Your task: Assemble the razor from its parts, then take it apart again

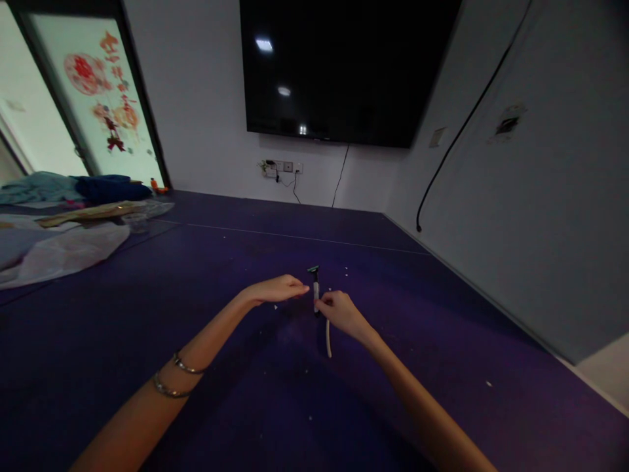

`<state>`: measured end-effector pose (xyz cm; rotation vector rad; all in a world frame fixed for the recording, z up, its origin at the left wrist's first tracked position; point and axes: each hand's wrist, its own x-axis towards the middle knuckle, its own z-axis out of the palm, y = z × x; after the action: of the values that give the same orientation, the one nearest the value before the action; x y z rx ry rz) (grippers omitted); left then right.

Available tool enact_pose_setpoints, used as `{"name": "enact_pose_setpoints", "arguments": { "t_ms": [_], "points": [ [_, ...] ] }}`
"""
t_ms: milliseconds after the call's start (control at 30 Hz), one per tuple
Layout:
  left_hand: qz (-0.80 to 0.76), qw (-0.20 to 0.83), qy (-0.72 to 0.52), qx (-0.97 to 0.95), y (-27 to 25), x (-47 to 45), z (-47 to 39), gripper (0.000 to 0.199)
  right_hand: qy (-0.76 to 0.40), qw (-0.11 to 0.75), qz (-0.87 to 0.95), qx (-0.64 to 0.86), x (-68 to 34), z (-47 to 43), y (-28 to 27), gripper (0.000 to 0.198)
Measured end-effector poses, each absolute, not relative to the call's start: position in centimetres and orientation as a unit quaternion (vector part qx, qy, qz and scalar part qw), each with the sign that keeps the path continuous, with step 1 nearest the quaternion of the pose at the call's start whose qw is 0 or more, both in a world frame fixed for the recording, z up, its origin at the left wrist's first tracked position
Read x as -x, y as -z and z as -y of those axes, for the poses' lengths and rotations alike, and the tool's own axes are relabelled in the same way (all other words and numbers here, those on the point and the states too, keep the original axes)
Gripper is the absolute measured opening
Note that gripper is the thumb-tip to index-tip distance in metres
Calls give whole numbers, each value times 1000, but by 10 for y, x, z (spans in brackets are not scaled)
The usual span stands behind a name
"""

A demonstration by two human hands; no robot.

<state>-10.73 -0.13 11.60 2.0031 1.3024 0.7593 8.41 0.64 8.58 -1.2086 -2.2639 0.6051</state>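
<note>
A razor [316, 288] with a dark head and a white-covered handle is at the centre, its head pointing away from me. My right hand [341, 313] is closed, thumb and forefinger pinched at the lower handle. From beneath that hand a narrow white strip [328, 341] trails toward me; whether it joins the white on the handle is hidden. Just left of the razor, my left hand [280, 288] reaches in with fingers stretched and the thumb pointing at the handle. A small gap separates it from the razor, and I see nothing in it.
Small white scraps [346, 271] dot the dark purple surface [221, 387]. At the left lie clear plastic sheeting [73, 252] and folded blue cloth [111, 188]. A large television [344, 65] hangs on the far wall, and a black cable [457, 134] runs down the right wall.
</note>
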Motion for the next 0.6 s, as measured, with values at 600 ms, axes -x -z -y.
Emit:
{"name": "enact_pose_setpoints", "arguments": {
  "t_ms": [600],
  "points": [
    [-539,428,-257,-678,-116,141,-13,41,-166,141,810,544,-83,-13,-49,27]
  ]
}}
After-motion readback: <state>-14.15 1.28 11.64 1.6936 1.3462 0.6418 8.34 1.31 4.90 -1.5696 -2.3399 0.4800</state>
